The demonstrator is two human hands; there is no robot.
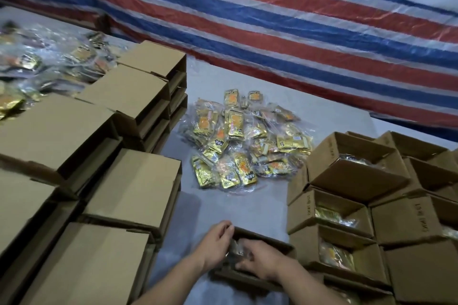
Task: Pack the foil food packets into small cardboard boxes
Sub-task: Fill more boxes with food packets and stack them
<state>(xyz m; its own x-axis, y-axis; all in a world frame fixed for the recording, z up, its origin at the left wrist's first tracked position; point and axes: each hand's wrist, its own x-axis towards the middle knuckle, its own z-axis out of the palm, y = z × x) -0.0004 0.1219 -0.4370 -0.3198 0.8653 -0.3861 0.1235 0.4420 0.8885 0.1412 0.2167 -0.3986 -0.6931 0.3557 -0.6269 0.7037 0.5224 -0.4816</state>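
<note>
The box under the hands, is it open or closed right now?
Open: the box shows its dark inside, with both hands, left hand and right hand, reaching in.

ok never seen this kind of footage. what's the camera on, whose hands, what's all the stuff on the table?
There is no robot here. One wide-angle camera sits on a person's head and looks forward and down, so the two arms at the bottom are theirs. The left hand and right hand are both inside a small open box, settling packets into it; the fingers are curled, but exactly what they grip is hidden. In the middle of the grey table lies a pile of gold foil packets. On the left are stacks of flat-looking cardboard boxes; on the right, open boxes already hold packets. A striped tarp hangs behind.
</note>
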